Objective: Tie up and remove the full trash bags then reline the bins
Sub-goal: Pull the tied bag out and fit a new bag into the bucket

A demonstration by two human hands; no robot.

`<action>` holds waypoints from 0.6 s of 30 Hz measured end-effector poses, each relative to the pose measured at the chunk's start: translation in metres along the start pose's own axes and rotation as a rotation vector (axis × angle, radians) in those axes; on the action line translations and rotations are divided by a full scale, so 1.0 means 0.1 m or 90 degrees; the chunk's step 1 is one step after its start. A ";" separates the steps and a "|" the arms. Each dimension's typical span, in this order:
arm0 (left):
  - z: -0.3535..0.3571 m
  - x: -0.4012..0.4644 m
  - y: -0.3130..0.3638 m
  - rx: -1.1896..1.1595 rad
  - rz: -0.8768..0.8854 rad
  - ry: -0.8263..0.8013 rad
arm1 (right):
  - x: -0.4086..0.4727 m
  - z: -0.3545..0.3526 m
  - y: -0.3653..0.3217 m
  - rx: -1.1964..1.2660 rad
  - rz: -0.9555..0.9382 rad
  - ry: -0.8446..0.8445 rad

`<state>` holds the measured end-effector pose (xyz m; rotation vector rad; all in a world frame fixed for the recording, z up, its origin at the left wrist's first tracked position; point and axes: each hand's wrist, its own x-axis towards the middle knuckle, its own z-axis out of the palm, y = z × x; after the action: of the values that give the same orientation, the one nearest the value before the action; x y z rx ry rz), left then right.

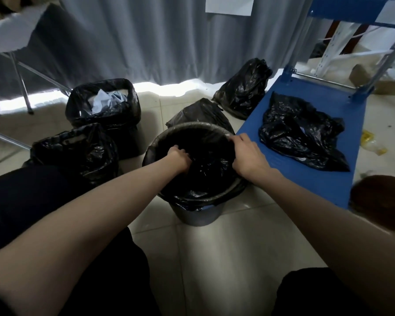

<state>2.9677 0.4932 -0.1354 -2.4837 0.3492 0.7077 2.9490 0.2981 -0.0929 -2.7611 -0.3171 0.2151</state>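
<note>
Head view: round bin [193,215] stood on floor between knees, within easy reach. Fresh liner [205,169] draped over rim. Left hand [179,157] sunk inside, fingers curled on plastic, probably pressing it down. Right hand [245,156] closed on liner at rim, keeping it anchored. Tied bags [243,87] set aside by curtain. Square bin [105,106] seen full, bag untied.

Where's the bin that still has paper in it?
Head view, upper left: the paper-filled bin stands by the curtain, behind a black bag.
</note>
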 end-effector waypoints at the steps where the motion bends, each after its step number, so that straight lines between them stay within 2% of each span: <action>1: 0.07 0.01 0.02 -0.013 -0.007 -0.015 | -0.01 -0.01 0.01 0.004 -0.003 -0.004; 5: 0.21 -0.05 0.04 -0.097 -0.039 -0.087 | -0.05 -0.03 0.01 0.002 -0.015 0.000; 9: -0.12 -0.18 0.05 -0.220 0.011 -0.058 | -0.11 -0.04 -0.01 -0.029 -0.013 -0.011; 13: -0.15 -0.20 0.19 -0.324 0.092 -0.241 | -0.17 -0.05 -0.05 -0.069 0.014 0.005; 18: 0.14 -0.28 0.35 -0.328 0.091 -0.296 | -0.23 -0.07 -0.04 -0.089 0.035 0.002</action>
<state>2.9254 0.4744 -0.1444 -2.6556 0.1836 1.5625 2.9277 0.2943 -0.0827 -2.9103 -0.2657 0.2092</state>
